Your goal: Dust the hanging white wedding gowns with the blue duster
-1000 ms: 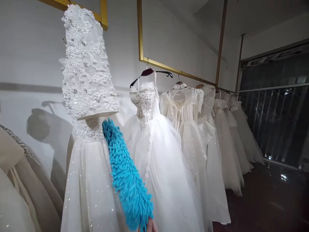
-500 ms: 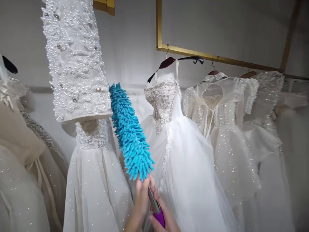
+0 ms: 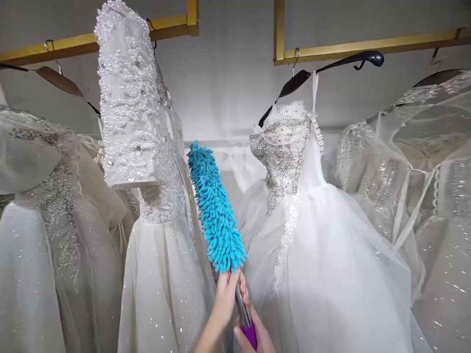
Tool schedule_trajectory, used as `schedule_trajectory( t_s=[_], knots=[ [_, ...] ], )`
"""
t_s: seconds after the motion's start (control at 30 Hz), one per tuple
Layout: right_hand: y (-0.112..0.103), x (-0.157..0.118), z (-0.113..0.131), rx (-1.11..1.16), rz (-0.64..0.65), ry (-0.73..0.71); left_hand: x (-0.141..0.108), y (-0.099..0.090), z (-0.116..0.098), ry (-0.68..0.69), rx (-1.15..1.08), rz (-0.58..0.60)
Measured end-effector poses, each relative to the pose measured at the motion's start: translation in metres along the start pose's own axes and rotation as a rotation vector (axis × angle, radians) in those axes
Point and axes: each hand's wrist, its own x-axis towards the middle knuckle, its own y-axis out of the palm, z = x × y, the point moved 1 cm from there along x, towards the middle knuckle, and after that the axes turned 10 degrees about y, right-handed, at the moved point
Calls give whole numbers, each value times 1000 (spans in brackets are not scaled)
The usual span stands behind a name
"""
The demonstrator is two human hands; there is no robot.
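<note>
Left to right: a pearl-beaded dress [image 3: 140, 162] hangs from a gold rail [image 3: 91, 41]; the left hand [image 3: 226, 294] grips the metal shaft just below a blue duster [image 3: 217, 211], the right hand [image 3: 253, 333] clasps its purple handle [image 3: 249, 333]; a tulle dress [image 3: 312, 235] hangs right. Risk: the shaggy, upright, tilted duster between the dresses could snag beads or tulle.

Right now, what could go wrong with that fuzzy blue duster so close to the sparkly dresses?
1. The blue duster stands between two gowns; its shaggy strands might snag pearls on the beaded sleeve.
2. It could catch the thin tulle skirt beside it.
3. The left hand and right hand hold only the handle's low end, so the head may wobble.
</note>
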Motion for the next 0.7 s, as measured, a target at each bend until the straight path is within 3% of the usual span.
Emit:
schedule_trajectory(
  t_s=[0.03, 0.1, 0.2, 0.27, 0.33, 0.43, 0.5, 0.6, 0.7],
  knots=[
    [-3, 4, 22, 42, 16, 10, 11, 6, -14, 30, 4, 15],
    [-4, 17, 63, 45, 217, 182, 33, 12, -36, 107, -19, -18],
    [4, 44, 103, 150, 445, 173, 60, 4, -50, 211, -37, -157],
    [9, 56, 104, 205, 510, 200, 68, -8, -42, 213, -7, -244],
    [12, 60, 86, 218, 521, 250, 68, -19, -24, 174, 35, -296],
    [10, 55, 50, 201, 476, 290, 61, -24, 8, 114, 106, -336],
    [8, 54, 38, 190, 423, 275, 60, -21, 18, 103, 156, -348],
    [8, 63, 53, 188, 377, 185, 73, -12, 0, 148, 205, -319],
    [15, 82, 98, 209, 402, 84, 96, -7, -46, 235, 230, -286]
  ],
)
